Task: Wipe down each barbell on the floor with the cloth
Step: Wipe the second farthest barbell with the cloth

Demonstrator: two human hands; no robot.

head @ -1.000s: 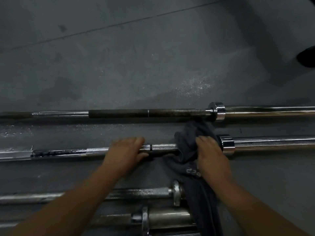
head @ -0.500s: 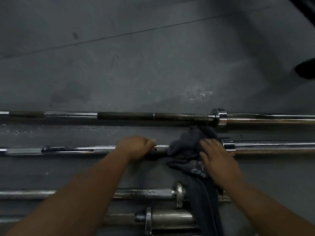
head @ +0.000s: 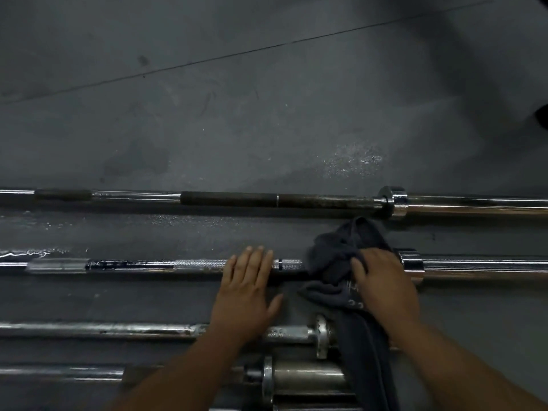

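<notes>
Several barbells lie side by side on the dark floor. My left hand (head: 247,287) rests flat, fingers straight, on the knurled shaft of the second barbell (head: 195,265). Just to its right, my right hand (head: 382,284) presses a dark grey cloth (head: 332,262) bunched over the same shaft, beside the chrome collar (head: 410,264). The cloth's tail hangs down over the two nearer barbells. The far barbell (head: 231,199) lies untouched beyond, its collar (head: 393,200) just above the cloth.
A third barbell (head: 103,329) and a fourth barbell (head: 308,378) lie close to me under my forearms. Bare grey floor (head: 267,114) with a seam line stretches beyond the far bar. A dark object (head: 543,115) shows at the right edge.
My left hand has let go of its curled grip on the shaft and now lies flat with straight fingers. My right hand and the cloth stay near the collar.
</notes>
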